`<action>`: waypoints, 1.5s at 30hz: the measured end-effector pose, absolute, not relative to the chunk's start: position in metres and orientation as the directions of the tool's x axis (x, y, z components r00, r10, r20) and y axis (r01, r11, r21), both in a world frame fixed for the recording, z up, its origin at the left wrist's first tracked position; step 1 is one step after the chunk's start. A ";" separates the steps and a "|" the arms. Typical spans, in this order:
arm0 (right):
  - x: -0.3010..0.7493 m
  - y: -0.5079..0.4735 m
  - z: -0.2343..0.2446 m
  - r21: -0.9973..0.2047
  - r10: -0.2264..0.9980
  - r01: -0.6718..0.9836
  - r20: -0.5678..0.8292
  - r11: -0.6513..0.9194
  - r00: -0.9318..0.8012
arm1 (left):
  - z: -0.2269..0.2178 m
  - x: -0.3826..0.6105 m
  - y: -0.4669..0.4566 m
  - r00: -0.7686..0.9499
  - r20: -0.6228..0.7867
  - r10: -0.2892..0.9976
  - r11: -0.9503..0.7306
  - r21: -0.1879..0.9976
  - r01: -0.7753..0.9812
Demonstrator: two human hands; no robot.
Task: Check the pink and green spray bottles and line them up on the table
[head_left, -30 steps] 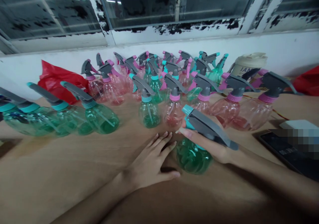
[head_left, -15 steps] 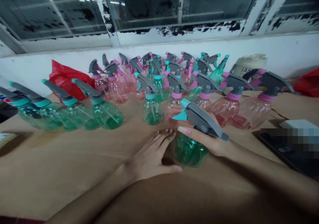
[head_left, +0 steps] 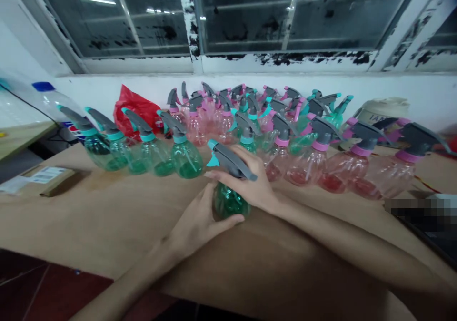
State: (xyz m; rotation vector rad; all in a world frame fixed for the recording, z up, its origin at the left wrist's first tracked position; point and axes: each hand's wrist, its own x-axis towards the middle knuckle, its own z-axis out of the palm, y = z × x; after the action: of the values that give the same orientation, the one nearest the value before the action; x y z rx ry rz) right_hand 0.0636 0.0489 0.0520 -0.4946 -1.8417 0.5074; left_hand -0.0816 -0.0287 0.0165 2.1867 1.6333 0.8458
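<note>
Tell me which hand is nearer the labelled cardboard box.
Left. The left hand rests against the green spray bottle, toward the cardboard box; the right hand grips its neck, farther right.

My right grip (head_left: 255,188) covers the neck of the green spray bottle (head_left: 228,203), and the fingertips of my left grip (head_left: 198,222) slip behind its body, so I cannot tell whether they close on it. A pixelated patch (head_left: 423,212) blots out what lies at the right end of the surface (head_left: 107,216), and the cream tub (head_left: 383,109) shows only part of its lettering behind the pink bottles (head_left: 332,169).
</note>
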 end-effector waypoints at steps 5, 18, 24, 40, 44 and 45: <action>0.061 0.049 0.046 -0.568 0.666 0.351 0.669 0.745 -0.331 | 0.013 -0.113 -0.004 0.208 0.367 0.907 -0.361 0.421 0.832; 0.038 0.081 0.057 -0.426 0.782 0.703 0.544 0.570 -0.304 | 0.028 -0.129 0.008 0.101 0.344 0.933 -0.199 0.262 0.944; 0.031 0.094 0.056 -0.462 0.794 0.680 0.525 0.569 -0.307 | 0.023 -0.138 -0.019 0.130 0.296 0.946 -0.221 0.299 0.928; 0.086 0.059 0.070 -0.515 0.812 0.660 0.518 0.547 -0.268 | 0.030 -0.123 -0.018 0.208 0.181 0.961 -0.269 0.452 0.850; 0.115 0.056 0.070 -0.484 0.842 0.749 0.509 0.452 -0.179 | 0.034 -0.113 -0.008 0.237 0.190 0.953 -0.300 0.466 0.832; 0.117 0.059 0.068 -0.467 0.844 0.768 0.507 0.439 -0.174 | 0.035 -0.109 -0.007 0.240 0.183 0.953 -0.299 0.469 0.831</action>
State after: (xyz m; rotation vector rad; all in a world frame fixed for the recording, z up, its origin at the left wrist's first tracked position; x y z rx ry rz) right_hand 0.1174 0.0593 0.0685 -1.3542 -1.9639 0.1342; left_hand -0.1091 -0.0072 0.0350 2.2408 1.6640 0.6393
